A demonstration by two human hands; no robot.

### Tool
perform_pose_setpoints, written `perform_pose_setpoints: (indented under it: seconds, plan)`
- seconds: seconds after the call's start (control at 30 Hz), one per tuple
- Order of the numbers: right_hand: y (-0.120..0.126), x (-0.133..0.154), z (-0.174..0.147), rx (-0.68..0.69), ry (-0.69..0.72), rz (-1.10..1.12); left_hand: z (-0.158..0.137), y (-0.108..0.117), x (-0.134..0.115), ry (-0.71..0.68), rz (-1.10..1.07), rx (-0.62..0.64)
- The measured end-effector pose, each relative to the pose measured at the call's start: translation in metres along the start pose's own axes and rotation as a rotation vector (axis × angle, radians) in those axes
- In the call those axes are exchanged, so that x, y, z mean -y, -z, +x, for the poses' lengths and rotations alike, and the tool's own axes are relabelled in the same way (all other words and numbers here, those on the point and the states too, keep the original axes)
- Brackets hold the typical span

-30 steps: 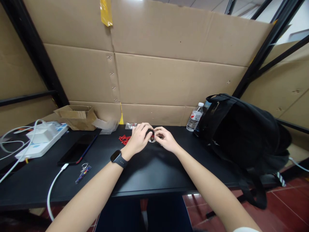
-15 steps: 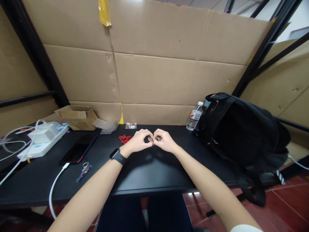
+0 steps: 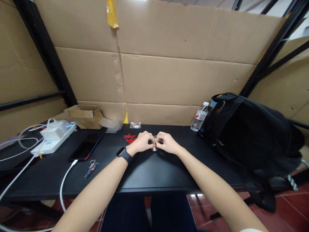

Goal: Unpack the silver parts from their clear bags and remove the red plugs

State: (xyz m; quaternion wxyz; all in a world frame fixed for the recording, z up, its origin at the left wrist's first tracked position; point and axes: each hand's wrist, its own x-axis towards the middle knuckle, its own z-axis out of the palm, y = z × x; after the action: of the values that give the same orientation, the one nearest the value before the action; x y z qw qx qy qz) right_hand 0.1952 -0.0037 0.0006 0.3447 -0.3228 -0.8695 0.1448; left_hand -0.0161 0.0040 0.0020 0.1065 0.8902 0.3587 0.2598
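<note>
Between my hands is a small shiny silver round piece (image 3: 154,149) with a bit of red at its middle, low at the table surface. The fingers of my left hand (image 3: 144,141) are pinched at its left side; a dark watch is on that wrist. My right hand (image 3: 167,142) pinches at the right side, thumb and fingertips close to the left ones. Fingers cover much of the piece, so its exact kind is hidden. A small heap of red cord (image 3: 129,138) lies just left of my left hand. Behind it is a small clear plastic packet (image 3: 135,125) with something shiny inside.
On the left of the black table (image 3: 154,180) are a phone (image 3: 86,146) on a white cable, a keyring (image 3: 91,169), a power strip (image 3: 53,138) and an open cardboard box (image 3: 84,116). A water bottle (image 3: 199,116) and a black backpack (image 3: 251,138) stand right. Cardboard (image 3: 164,80) walls the back.
The whole view has shifted, with things appearing slightly further right. My hands have lowered and parted a little, and the silver round piece now shows between them at the table.
</note>
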Motion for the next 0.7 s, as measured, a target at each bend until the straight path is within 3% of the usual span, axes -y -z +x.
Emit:
perform_pose_setpoints:
  seconds: [0.13,0.4,0.53,0.7]
  plan:
    - [0.002,-0.002,-0.001,0.003,0.003,-0.063,0.000,-0.001,0.002,-0.025,0.054,0.028]
    - [-0.003,-0.019,0.001,0.044,-0.020,-0.364,-0.002,0.002,0.002,-0.011,-0.050,0.150]
    - [-0.009,-0.024,0.003,0.115,-0.035,-0.372,-0.002,0.010,0.003,0.027,-0.048,0.095]
    - [-0.014,-0.026,0.008,0.077,-0.068,-0.354,-0.004,0.029,0.008,0.095,-0.015,-0.033]
